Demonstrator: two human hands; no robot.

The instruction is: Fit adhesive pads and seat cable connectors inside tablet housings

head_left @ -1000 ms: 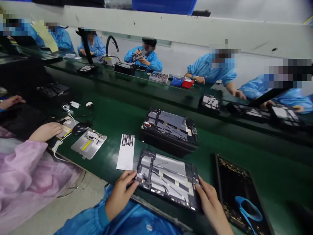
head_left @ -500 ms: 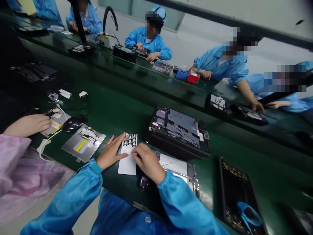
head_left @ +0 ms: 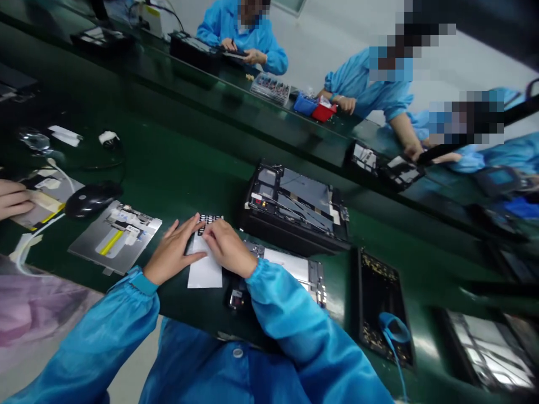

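A white sheet (head_left: 205, 273) with rows of small black stickers (head_left: 206, 219) near its far end lies on the green bench in front of me. My left hand (head_left: 173, 251) rests flat on the sheet's left edge, its fingers stretched out. Over the black stickers, my right hand (head_left: 225, 245) is pinched, thumb and forefinger together at the surface. Whatever sits between those fingertips is too small or hidden to make out. Just right of the sheet, partly under my right forearm, lies an opened flat device (head_left: 290, 264) with a white panel.
Behind my right hand stands a stack of black-framed device parts (head_left: 295, 207). To the left are a metal panel (head_left: 115, 238), a black mouse (head_left: 90, 199) and a neighbour's hand (head_left: 12, 199). A black tray (head_left: 381, 297) holds small brass-coloured pieces and a blue strap (head_left: 394, 327). Co-workers sit opposite.
My right hand has moved from the sheet's blank middle up onto the black stickers. My left hand stays on the sheet's edge. The camera view has shifted to the right.
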